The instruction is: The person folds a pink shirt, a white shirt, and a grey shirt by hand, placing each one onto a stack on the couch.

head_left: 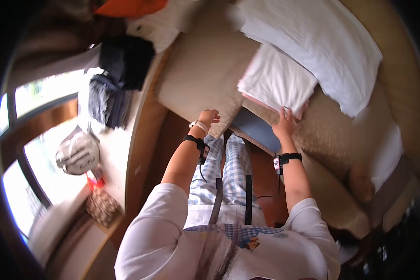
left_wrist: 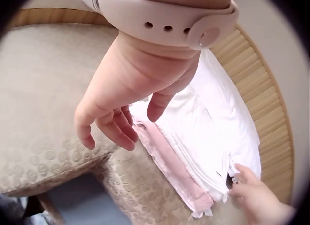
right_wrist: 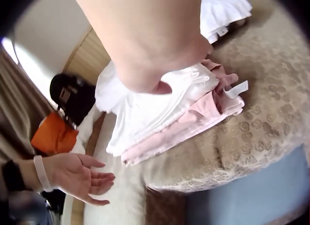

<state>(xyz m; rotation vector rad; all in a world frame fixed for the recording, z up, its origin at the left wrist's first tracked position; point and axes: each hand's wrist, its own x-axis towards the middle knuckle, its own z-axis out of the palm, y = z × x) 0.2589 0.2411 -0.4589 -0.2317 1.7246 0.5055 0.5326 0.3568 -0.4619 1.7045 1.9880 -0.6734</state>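
Observation:
A folded white garment (head_left: 277,79) lies on top of a folded pink garment (left_wrist: 167,162), forming a neat stack on the patterned beige cushion (right_wrist: 271,118). At the stack's near corner, my right hand (head_left: 286,126) touches the white cloth with its fingers fairly straight; in the right wrist view most of those fingers are hidden behind the hand. My left hand (head_left: 210,117), with a pale band at the wrist, hangs to the left of the stack over the cushion's edge. Its fingers (left_wrist: 114,130) are loosely bent and hold nothing.
White bedding (head_left: 317,42) spreads beyond the stack. A blue-grey panel (head_left: 254,127) shows in the gap between cushions. Along the windowsill at left are dark folded clothes (head_left: 108,100), a light bag (head_left: 79,153) and a black item (head_left: 137,60). Something orange (right_wrist: 54,133) lies farther back.

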